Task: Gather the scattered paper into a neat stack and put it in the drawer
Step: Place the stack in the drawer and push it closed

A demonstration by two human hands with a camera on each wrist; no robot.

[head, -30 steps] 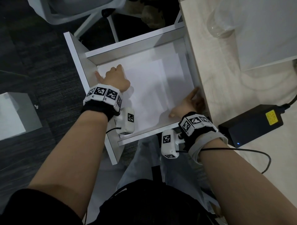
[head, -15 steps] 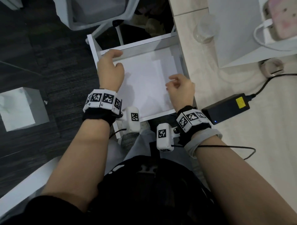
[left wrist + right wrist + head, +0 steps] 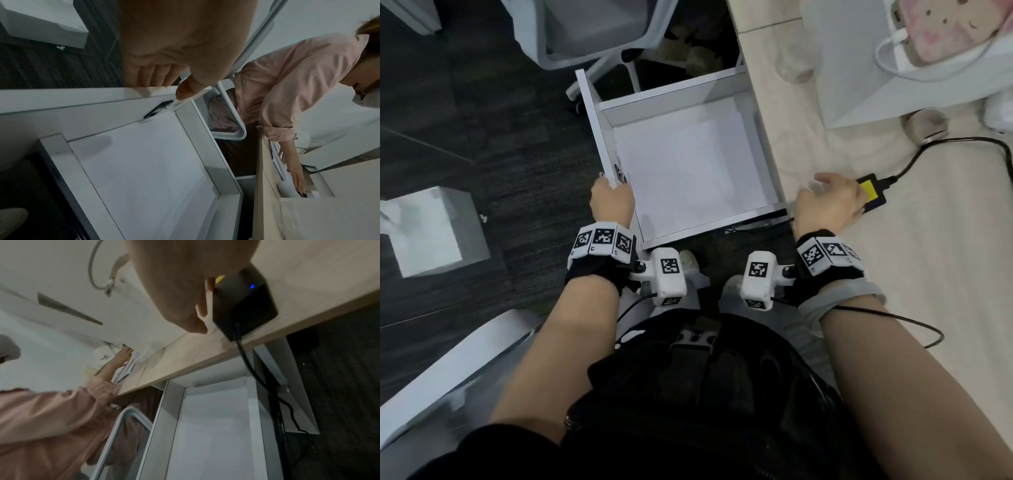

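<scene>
A neat stack of white paper lies flat on the floor of the open white drawer, which juts out from under the desk. My left hand grips the top edge of the drawer's front panel, with the fingers on the outside and the thumb on the inside by a small metal lock. My right hand hovers over the desk edge with relaxed fingers, holds nothing, and is beside a black power adapter.
The black power adapter and its cable lie on the pale wooden desk. Further back are a white paper bag and a clear cup. A grey chair stands behind the drawer. A person in a pink shirt works further along.
Both hands have left the inside of the drawer. The left hand moved to the front panel and took hold of its edge. The right hand moved right, over the desk.
</scene>
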